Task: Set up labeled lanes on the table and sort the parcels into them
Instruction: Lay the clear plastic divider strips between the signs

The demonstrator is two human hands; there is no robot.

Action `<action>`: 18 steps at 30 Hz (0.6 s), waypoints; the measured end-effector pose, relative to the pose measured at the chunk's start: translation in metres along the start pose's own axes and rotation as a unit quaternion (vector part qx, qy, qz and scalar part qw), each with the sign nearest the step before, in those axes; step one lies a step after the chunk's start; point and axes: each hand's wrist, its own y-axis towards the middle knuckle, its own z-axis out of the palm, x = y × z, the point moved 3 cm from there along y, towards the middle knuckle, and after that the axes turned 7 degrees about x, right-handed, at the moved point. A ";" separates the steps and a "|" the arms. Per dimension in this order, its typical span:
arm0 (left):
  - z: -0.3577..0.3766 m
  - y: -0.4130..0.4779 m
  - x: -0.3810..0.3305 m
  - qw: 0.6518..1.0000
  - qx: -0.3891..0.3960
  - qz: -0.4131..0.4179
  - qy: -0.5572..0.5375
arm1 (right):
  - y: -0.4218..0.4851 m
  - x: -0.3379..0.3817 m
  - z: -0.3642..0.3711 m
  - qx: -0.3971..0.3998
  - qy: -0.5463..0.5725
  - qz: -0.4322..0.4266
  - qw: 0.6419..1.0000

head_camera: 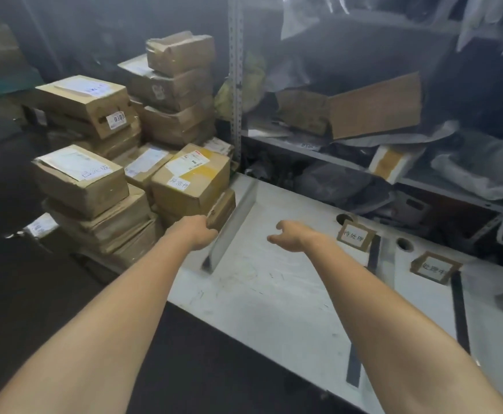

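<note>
A white table (pixel 274 294) carries taped paper labels (pixel 354 236) (pixel 434 268) and dark tape strips (pixel 459 309) that mark lanes. Left of the table stands a stack of cardboard parcels (pixel 190 180). My left hand (pixel 198 233) reaches to a low brown parcel (pixel 222 209) at the table's left end and its fingers curl on the parcel's near corner. My right hand (pixel 292 236) hovers over the table with relaxed, slightly curled fingers and holds nothing.
A metal shelf (pixel 319 150) behind the table holds grey mail bags and a flattened carton (pixel 373 106). A perforated steel upright (pixel 236 85) stands at the table's back left. More boxes (pixel 86 100) pile up further left. Dark floor lies below.
</note>
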 end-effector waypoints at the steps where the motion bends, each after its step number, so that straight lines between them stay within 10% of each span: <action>1: 0.001 0.006 0.007 1.000 -0.001 -0.003 -0.008 | 0.008 0.008 0.002 -0.002 0.006 -0.002 1.000; 18: 0.040 0.115 0.015 0.992 0.029 -0.013 -0.122 | 0.157 0.057 0.018 -0.046 0.158 0.006 0.986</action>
